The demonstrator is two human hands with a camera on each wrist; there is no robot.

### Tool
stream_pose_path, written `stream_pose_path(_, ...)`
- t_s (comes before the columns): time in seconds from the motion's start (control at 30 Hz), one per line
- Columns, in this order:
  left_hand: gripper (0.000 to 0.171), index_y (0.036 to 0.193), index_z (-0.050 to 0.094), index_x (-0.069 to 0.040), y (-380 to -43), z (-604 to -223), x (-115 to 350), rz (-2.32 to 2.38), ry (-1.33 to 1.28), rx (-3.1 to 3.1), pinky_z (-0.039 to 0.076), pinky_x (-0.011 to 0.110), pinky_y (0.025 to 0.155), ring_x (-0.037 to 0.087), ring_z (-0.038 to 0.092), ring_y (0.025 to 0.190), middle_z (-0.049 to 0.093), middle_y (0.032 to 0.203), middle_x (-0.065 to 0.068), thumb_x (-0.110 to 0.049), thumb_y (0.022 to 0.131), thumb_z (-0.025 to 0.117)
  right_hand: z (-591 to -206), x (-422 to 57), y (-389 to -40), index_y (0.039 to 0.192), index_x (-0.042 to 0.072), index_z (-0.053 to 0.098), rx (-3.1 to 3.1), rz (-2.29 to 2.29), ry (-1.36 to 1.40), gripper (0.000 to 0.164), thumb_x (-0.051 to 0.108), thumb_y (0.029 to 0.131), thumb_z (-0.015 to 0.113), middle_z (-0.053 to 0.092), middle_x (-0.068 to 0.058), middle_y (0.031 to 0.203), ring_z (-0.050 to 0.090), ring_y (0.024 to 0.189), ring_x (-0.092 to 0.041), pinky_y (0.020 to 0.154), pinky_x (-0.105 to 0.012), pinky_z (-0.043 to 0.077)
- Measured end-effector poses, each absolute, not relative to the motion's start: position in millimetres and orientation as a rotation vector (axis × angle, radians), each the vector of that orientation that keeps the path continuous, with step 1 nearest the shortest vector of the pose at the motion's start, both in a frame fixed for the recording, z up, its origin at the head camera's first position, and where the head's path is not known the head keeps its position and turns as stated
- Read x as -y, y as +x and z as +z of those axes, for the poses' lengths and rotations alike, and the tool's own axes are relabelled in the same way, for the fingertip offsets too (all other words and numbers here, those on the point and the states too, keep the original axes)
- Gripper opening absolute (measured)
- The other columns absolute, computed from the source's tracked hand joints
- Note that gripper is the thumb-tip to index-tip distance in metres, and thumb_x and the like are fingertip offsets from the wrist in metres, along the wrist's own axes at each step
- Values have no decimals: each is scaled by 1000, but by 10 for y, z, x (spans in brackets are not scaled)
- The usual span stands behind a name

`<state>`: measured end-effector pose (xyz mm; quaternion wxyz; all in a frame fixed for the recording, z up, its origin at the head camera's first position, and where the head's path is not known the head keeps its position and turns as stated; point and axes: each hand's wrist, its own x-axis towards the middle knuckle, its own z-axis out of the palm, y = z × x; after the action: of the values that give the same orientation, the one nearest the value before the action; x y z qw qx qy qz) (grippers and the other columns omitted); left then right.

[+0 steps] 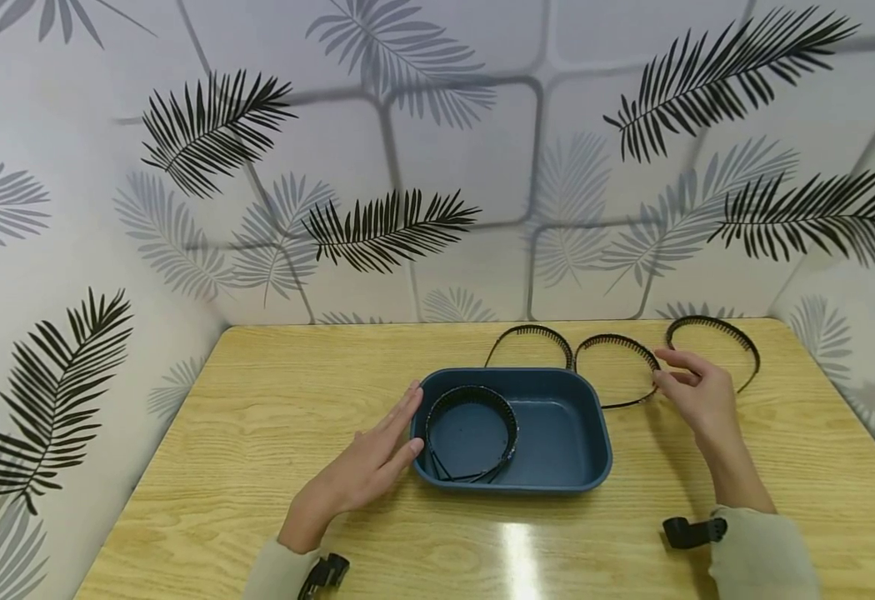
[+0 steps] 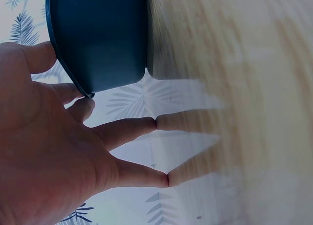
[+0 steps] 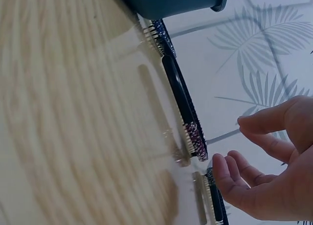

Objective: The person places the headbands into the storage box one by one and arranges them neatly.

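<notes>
My left hand (image 1: pixel 370 467) rests against the left end of a dark blue rectangular bin (image 1: pixel 568 483), thumb and fingers extended along its rim. In the left wrist view, two fingertips reach down to the shiny tabletop. Black toothed headbands (image 1: pixel 514 429) lie bunched together in the bin's left half. My right hand (image 1: pixel 700 396) hovers at the right side of the middle headband (image 1: pixel 617 338), thumb and fingers apart with nothing between them. The right wrist view shows glittery stones on this headband (image 3: pixel 195 139), which lies flat on the table.
Behind the bin lies another black headband (image 1: pixel 531 328), partly hidden by it. A third headband (image 1: pixel 715 322) lies at the back right, beyond my right hand. The wooden table (image 1: pixel 257 433) meets a leaf-patterned wall covering (image 1: pixel 467 275) at its back edge.
</notes>
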<state>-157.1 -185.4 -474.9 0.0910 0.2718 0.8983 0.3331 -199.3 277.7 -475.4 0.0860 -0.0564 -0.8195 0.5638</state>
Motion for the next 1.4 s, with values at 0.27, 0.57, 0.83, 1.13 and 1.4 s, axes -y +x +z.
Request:
stream_pose_path(0.27, 67, 167, 5, -21, -1567, -4746, 1863, 988, 801, -2665, 14, 86, 102, 29, 17, 155, 0, 172, -5, -41, 112, 39, -4797, -2801, -2020, 146, -8, 51, 2571, 1666, -232, 49, 14, 104, 61, 33, -29, 159, 50, 98, 5, 74, -19, 56)
stream_pose_path(0.57, 67, 167, 5, -21, -1574, -4755, 1856, 990, 804, -2669, 14, 87, 101, 29, 17, 155, 1, 173, -2, -38, 112, 40, -4845, -2796, -2036, 146, -10, 49, 2611, 1712, -221, 50, 13, 104, 60, 34, -32, 157, 52, 125, -32, 76, -19, 55)
stream_pose_path(0.83, 67, 167, 5, -23, -1580, -4751, 1862, 996, 794, -2655, 13, 86, 102, 28, 17, 155, 1, 173, -1, -41, 112, 39, -4891, -2813, -2050, 149, -10, 45, 2717, 1671, -185, 51, 11, 105, 58, 35, -37, 154, 42, 135, -50, 84, -32, 55)
stream_pose_path(1.13, 67, 167, 5, -23, -1586, -4755, 1866, 990, 799, -2667, 15, 86, 102, 27, 17, 155, 1, 173, -1, -39, 112, 40, -4901, -2834, -2071, 150, -11, 43, 2849, 1565, -146, 53, 13, 104, 58, 36, -41, 150, 40, 135, -56, 101, -63, 44)
stream_pose_path(1.4, 67, 167, 5, -22, -1582, -4753, 1866, 996, 795, -2653, 14, 85, 104, 25, 15, 155, 1, 173, -2, -41, 112, 39, -4912, -2838, -2081, 146, -12, 47, 2901, 1443, -85, 52, 12, 103, 60, 38, -40, 149, 43, 131, -57, 98, -63, 46)
